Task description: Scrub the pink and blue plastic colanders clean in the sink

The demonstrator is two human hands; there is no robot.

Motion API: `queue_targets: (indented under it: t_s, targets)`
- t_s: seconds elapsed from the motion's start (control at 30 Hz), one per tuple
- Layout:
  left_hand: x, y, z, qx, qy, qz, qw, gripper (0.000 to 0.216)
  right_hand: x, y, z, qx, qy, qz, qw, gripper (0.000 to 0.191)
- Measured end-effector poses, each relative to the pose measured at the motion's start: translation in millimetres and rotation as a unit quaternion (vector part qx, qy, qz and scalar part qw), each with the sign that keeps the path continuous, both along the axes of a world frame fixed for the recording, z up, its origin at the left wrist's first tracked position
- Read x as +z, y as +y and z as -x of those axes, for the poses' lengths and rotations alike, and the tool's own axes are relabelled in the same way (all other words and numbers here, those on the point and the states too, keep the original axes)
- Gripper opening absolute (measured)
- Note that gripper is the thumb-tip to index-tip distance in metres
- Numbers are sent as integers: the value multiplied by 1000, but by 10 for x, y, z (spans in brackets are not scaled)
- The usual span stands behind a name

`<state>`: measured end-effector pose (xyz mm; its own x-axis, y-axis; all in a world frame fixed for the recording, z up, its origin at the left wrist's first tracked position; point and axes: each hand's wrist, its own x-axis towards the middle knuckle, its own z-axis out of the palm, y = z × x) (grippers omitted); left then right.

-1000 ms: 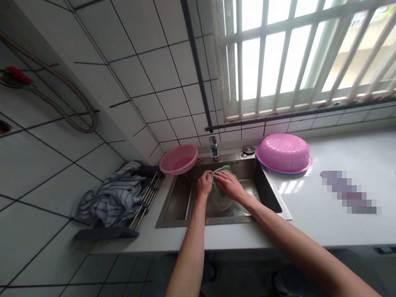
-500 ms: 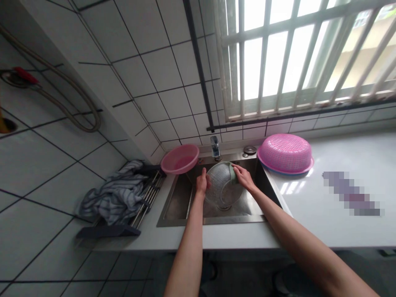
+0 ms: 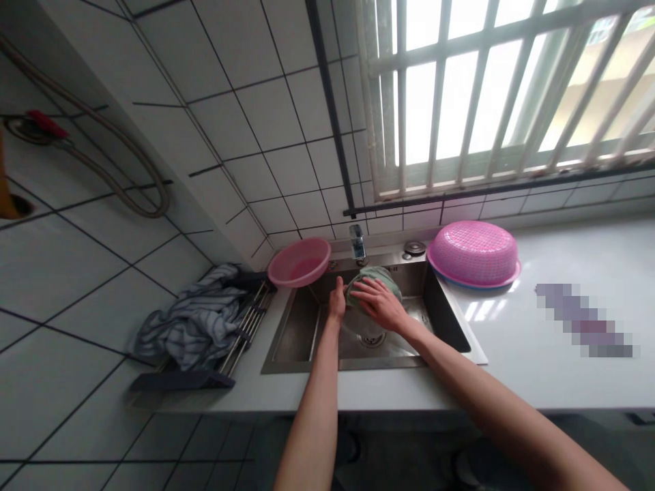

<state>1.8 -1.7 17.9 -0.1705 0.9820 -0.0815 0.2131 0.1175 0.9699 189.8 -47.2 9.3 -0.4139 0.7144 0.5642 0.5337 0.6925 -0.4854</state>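
The green cloth (image 3: pixel 377 277) lay over the round steel mesh strainer (image 3: pixel 364 331), which stood inside the steel sink (image 3: pixel 299 337), just under the short metal tap (image 3: pixel 357 241). The right hand (image 3: pixel 381 305) rested flat on the green cloth with the fingers spread, pressing it against the strainer and not clenched around it. The left hand (image 3: pixel 336 300) gripped the left edge of the strainer, with the thumb pointing up.

Behind the sink, at its left corner, a pink plastic basin (image 3: pixel 299 262) stood upright. At the right corner, a pink perforated plastic basket (image 3: pixel 473 252) lay upside down on the white surface (image 3: pixel 537 372). To the left of the sink, a striped blue and white towel (image 3: pixel 194 326) lay crumpled on a metal drying rack (image 3: pixel 246 326). Above the sink there were white wall tiles (image 3: pixel 286 136) and a window with white bars (image 3: pixel 491 88).
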Motion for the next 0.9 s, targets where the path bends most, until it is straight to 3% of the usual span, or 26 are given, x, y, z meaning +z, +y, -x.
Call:
queue_targets:
  t_s: [0.1, 0.2, 0.3, 0.4, 0.6, 0.8, 0.9]
  targets:
    - [-5, -11, 49, 14, -11, 19, 1000, 90, -149, 208, -219, -80, 128, 74, 986, 44]
    - [-15, -12, 73, 32, -34, 23, 999, 89, -289, 369, -371, -132, 233, 174, 948, 48]
    - [-35, -11, 48, 29, -27, 6, 999, 85, -330, 404, -376, -142, 270, 173, 936, 48]
    - [-59, -24, -19, -3, 0, -14, 1000, 82, -291, 338, -280, -112, 225, 125, 960, 44]
    - [-61, -44, -125, -92, 40, -44, 994, 72, -152, 125, -102, -10, 32, 72, 997, 41]
    - [-21, -23, 15, -38, 132, -115, 984, 34, -13, -101, 72, 63, -99, 2, 993, 44]
    - [-2, -32, 70, 5, 214, -104, 971, 33, 2, -215, 221, 103, -125, -34, 986, 34]
